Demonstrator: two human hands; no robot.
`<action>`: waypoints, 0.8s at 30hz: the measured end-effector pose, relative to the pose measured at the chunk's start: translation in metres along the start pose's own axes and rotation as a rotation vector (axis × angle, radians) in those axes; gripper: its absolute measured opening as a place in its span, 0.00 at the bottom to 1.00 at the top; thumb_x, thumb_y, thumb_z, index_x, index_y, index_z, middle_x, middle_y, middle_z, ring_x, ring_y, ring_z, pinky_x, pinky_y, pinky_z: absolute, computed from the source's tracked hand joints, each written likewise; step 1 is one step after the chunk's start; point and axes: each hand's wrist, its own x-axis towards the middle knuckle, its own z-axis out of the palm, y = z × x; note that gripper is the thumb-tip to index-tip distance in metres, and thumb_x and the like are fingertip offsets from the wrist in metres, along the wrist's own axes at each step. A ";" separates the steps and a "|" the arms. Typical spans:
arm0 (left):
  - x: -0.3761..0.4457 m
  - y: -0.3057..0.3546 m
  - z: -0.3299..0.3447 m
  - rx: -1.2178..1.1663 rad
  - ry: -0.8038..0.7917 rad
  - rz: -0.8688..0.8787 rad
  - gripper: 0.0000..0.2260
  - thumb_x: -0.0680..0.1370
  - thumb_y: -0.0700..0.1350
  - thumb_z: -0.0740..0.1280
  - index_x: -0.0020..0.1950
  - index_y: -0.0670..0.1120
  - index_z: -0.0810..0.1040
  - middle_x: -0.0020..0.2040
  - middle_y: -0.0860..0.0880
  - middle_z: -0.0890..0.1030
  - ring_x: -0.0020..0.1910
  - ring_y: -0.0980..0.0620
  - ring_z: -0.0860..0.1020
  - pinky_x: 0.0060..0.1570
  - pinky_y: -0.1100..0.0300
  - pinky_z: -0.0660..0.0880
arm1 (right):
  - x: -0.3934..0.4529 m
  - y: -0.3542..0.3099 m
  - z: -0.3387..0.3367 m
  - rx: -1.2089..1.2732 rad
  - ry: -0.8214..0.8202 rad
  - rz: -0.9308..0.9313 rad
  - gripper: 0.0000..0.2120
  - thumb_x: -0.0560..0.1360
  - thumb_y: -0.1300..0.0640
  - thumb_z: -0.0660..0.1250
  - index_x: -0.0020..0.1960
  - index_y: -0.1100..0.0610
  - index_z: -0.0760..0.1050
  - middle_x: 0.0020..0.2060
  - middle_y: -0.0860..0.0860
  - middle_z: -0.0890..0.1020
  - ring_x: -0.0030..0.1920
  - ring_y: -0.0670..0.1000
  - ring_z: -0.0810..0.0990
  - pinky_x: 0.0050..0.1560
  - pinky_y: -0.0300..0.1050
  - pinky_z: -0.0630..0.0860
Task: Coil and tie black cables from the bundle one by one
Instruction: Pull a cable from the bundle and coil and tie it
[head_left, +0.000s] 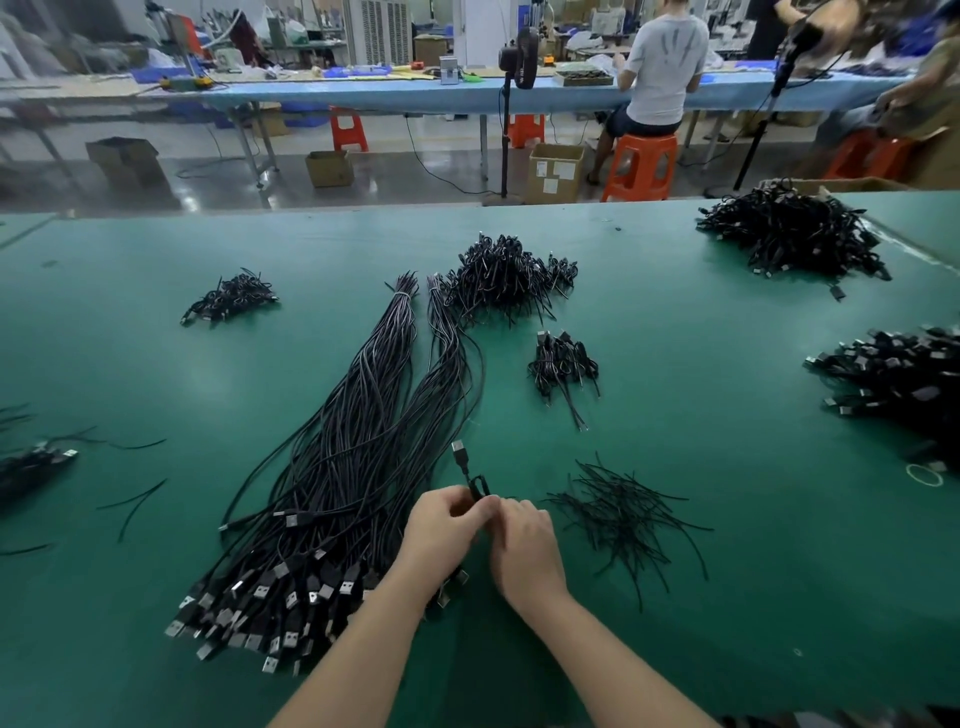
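Note:
A long bundle of straight black USB cables (353, 457) lies on the green table (727, 519), plugs fanned out at the near left. My left hand (441, 535) and my right hand (524, 551) meet just right of the bundle, fingers curled round one coiled black cable (475, 486). Its loop and USB plug stick up above my fingers. The rest of the coil is hidden in my hands. A loose heap of short black twist ties (623, 514) lies right of my right hand.
Piles of coiled, tied cables lie around: a small pile (563, 364), a bigger pile (506, 275), a far-left pile (228, 299) and large heaps at the right (789, 234) (898, 374). A rubber band (924, 475) lies at the right. Seated people work at benches beyond.

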 end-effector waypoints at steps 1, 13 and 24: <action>0.000 0.001 0.003 -0.002 0.034 -0.012 0.14 0.78 0.52 0.71 0.36 0.47 0.79 0.26 0.56 0.78 0.23 0.62 0.71 0.25 0.71 0.66 | 0.000 0.000 0.000 -0.018 -0.002 -0.008 0.11 0.83 0.58 0.56 0.50 0.56 0.77 0.40 0.44 0.75 0.43 0.48 0.71 0.51 0.44 0.67; 0.005 0.005 0.014 0.000 0.149 -0.031 0.10 0.80 0.48 0.70 0.39 0.51 0.83 0.25 0.58 0.78 0.24 0.65 0.74 0.25 0.72 0.65 | 0.001 0.000 0.004 0.015 0.034 0.005 0.17 0.85 0.54 0.53 0.70 0.53 0.72 0.52 0.46 0.81 0.51 0.46 0.74 0.58 0.43 0.68; 0.011 0.011 0.006 0.326 0.112 -0.178 0.21 0.81 0.53 0.67 0.30 0.46 0.69 0.26 0.51 0.71 0.25 0.54 0.69 0.20 0.64 0.59 | 0.000 0.000 0.004 0.079 0.097 -0.013 0.13 0.82 0.58 0.61 0.62 0.51 0.80 0.40 0.40 0.75 0.39 0.37 0.70 0.49 0.38 0.65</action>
